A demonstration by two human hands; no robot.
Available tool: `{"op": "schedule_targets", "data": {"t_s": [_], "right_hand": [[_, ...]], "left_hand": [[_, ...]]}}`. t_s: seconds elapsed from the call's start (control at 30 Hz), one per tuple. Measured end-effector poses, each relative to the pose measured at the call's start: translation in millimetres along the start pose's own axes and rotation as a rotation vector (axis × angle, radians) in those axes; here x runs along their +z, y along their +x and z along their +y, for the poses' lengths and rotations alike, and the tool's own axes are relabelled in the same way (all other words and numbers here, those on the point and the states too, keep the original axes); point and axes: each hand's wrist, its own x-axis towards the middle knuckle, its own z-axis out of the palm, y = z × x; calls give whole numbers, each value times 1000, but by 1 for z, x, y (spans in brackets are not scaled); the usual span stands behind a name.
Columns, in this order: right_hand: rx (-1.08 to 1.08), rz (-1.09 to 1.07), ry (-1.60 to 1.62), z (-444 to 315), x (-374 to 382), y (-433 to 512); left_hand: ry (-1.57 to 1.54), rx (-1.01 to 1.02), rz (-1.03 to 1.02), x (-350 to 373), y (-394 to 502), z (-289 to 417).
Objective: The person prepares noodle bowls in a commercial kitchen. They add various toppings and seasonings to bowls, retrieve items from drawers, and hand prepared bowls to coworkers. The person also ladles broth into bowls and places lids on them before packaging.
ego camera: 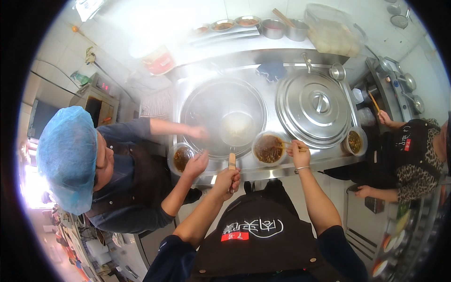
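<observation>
My left hand is closed around the wooden handle of a round strainer, which hangs over a steaming round pot set in the steel cooker; pale food, perhaps noodles, shows in it through the steam. My right hand pinches wooden chopsticks, their tips over a plastic bowl of brown broth on the cooker's front edge. Right of the pot, a steel lid covers a second round pot.
At left a co-worker in a blue hair cover reaches over the pot, beside another broth bowl. At right stands a person with a chopstick-like stick, near a third bowl. Metal bowls and steel containers line the back shelf.
</observation>
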Motion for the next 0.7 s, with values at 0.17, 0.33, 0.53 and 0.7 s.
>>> {"op": "schedule_targets", "data": {"t_s": [0.17, 0.33, 0.53, 0.7], "right_hand": [[206, -254, 2, -3, -4, -8], [9, -187, -90, -37, -6, -25], [-264, -178, -77, -111, -35, -53], [-215, -332, 51, -138, -57, -70]], "left_hand": [[0, 113, -36, 4, -9, -22], [20, 186, -51, 18, -8, -37], [260, 452, 58, 40, -41, -101], [356, 571, 114, 62, -5, -103]]}}
